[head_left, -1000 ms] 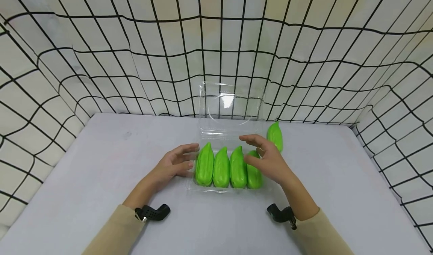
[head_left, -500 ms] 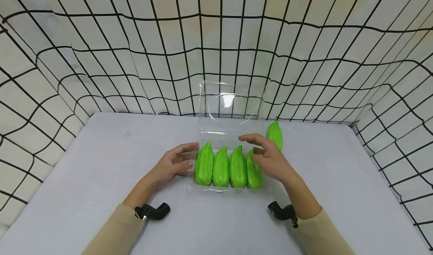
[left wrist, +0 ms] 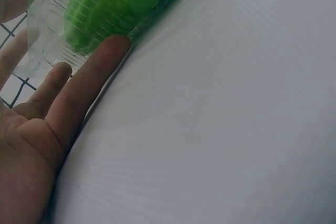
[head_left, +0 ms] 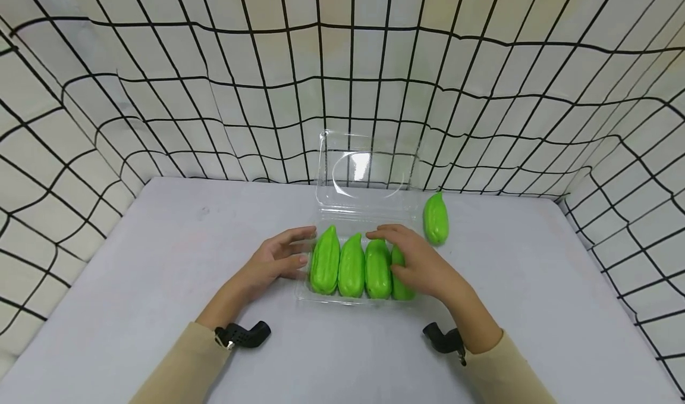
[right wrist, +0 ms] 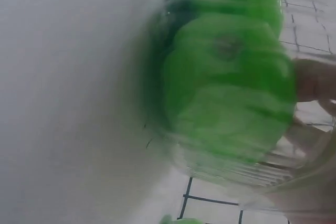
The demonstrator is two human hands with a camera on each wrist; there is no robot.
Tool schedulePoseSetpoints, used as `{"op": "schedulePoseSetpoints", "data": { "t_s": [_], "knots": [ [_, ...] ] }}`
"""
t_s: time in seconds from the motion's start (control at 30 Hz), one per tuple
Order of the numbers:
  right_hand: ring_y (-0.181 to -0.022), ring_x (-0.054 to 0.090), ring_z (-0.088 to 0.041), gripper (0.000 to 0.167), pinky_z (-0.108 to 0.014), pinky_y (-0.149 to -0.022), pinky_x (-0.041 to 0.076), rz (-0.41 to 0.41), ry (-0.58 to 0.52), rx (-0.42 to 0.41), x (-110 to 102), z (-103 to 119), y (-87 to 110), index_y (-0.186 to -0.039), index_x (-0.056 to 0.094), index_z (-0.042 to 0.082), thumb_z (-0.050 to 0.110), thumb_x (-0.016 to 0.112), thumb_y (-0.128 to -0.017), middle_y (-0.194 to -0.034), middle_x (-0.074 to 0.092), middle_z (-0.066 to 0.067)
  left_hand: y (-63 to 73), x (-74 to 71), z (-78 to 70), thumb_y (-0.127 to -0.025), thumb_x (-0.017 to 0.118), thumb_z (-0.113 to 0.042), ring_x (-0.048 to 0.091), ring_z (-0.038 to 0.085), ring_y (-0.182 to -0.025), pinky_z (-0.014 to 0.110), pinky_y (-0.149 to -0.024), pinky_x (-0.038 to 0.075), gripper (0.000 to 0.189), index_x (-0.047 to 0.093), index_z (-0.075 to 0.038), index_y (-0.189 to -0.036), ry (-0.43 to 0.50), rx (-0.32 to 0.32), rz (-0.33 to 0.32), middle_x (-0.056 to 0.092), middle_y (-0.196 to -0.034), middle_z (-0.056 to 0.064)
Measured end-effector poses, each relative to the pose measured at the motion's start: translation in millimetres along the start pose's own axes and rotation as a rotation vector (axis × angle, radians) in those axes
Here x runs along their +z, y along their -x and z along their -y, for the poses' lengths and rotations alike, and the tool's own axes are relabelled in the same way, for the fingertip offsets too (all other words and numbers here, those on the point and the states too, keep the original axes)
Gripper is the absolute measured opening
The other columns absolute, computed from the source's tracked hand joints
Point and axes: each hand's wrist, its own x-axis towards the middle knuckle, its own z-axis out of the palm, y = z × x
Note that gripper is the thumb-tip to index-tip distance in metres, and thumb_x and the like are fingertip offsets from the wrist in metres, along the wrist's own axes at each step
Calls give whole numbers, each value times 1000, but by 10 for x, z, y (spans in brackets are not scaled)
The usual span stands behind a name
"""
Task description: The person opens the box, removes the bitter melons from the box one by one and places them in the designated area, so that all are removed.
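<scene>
In the head view a clear plastic clamshell box (head_left: 355,302) stands on the table with its lid (head_left: 323,184) raised at the back. Several shiny green ridged gourds (head_left: 351,270) lie side by side in it, stem tips pointing away. My left hand (head_left: 275,258) rests at the box's left wall with fingers extended; the left wrist view has a fingertip (left wrist: 113,45) right at the plastic. Over the right end reaches my right hand (head_left: 420,261), thumb at the rightmost gourd (head_left: 402,286), fingers above the tip of its neighbour (head_left: 378,273). The right wrist view is blurred.
One more green gourd (head_left: 436,219) lies on the white table (head_left: 182,243) behind and to the right of the box. A white wall with black netting (head_left: 364,71) closes off the back and both sides.
My right hand has shifted left over the box, its fingers now covering the third gourd's tip and more of the rightmost one. The left hand stays put.
</scene>
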Motion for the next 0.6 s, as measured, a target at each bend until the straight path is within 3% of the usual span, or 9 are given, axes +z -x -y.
{"op": "schedulePoseSetpoints", "data": {
  "t_s": [0.37,0.6],
  "knots": [
    [-139,43,-30,67,-53,-112,42,26,9,-5,2,-35,6,-141,55,16,-8,58,-79,-146,52,-7,8,0,7,-97,61,-12,40,40,-140,46,-87,60,58,41,-10,-151,6,-1,-3,36,-156,17],
    [-140,42,-34,66,-56,-108,44,27,19,-1,28,-55,-1,-143,54,17,-6,55,-81,-151,45,-15,-5,0,11,-97,61,-12,40,39,-141,46,-86,60,56,43,-12,-149,-1,0,-6,37,-156,15]
  ]
}}
